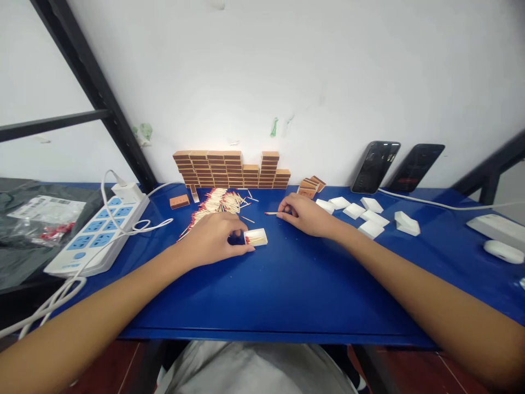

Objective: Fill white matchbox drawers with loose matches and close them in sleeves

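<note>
My left hand (215, 238) rests on the blue table (287, 290), its fingers curled around a small white matchbox tray (255, 237) holding a few matches. My right hand (305, 214) lies a little further back and pinches a single red-tipped match (271, 213) that points left. A loose heap of matches (213, 205) lies just behind my left hand. Stacked brown matchbox sleeves (232, 169) stand against the wall. Several empty white trays (361, 212) lie to the right of my right hand.
A white and blue power strip (96, 232) with cables lies at the left, beside a grey bag (28, 224). Two dark phones (375, 167) lean on the wall at the right. A white mouse (503, 250) and white device sit far right.
</note>
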A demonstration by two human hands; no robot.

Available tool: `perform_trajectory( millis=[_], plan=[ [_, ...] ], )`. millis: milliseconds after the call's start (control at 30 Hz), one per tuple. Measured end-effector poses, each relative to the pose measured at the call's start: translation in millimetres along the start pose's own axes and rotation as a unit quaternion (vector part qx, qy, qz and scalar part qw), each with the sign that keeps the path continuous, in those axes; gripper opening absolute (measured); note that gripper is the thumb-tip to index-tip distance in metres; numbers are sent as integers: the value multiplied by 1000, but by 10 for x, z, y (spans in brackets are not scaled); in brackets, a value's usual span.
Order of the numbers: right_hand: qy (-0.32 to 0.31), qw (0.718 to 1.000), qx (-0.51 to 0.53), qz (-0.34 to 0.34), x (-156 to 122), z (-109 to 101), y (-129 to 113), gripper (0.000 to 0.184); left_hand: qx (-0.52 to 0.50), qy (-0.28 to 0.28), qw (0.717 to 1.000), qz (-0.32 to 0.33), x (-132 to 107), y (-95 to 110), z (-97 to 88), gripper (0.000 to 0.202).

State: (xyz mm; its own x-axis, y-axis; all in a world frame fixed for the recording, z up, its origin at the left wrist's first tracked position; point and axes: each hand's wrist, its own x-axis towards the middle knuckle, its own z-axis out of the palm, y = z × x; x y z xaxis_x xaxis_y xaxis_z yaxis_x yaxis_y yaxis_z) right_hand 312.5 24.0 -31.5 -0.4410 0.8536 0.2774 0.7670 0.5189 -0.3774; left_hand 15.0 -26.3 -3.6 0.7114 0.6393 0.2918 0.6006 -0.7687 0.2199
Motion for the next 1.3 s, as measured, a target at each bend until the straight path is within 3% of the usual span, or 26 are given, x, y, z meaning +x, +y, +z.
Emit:
perform_trajectory(
  millis=[233, 400, 567, 733, 933, 1133, 1300],
  plan=[
    [-1, 1000, 4, 2, 31, 66, -43, 10, -2, 0, 1000, 2, 1, -2, 10, 31],
    [-22, 1000, -13, -2, 11, 2, -121, 11, 3, 0, 1000, -6, 0, 1, 0, 31],
    [-30, 999, 1, -28, -119, -83, -522, 12, 10, 4, 1000, -8, -5, -7, 9, 32],
    [-71, 996, 8, -51, -187, -4, -858, 7, 10, 3, 1000, -1, 4, -4, 13, 31],
    [18, 997, 78, -22, 46, 93, -709, 11, -6, -1, 1000, -2, -2, -10, 18, 31],
    [-59, 997, 35, -21, 323, 241, -643, 10, -12, -4, 1000, -2, -17, -22, 15, 30],
    [-103, 994, 21, -27, 537, 200, -570, 11, -16, -4, 1000, -6, -24, -6, -1, 25]
  ],
)
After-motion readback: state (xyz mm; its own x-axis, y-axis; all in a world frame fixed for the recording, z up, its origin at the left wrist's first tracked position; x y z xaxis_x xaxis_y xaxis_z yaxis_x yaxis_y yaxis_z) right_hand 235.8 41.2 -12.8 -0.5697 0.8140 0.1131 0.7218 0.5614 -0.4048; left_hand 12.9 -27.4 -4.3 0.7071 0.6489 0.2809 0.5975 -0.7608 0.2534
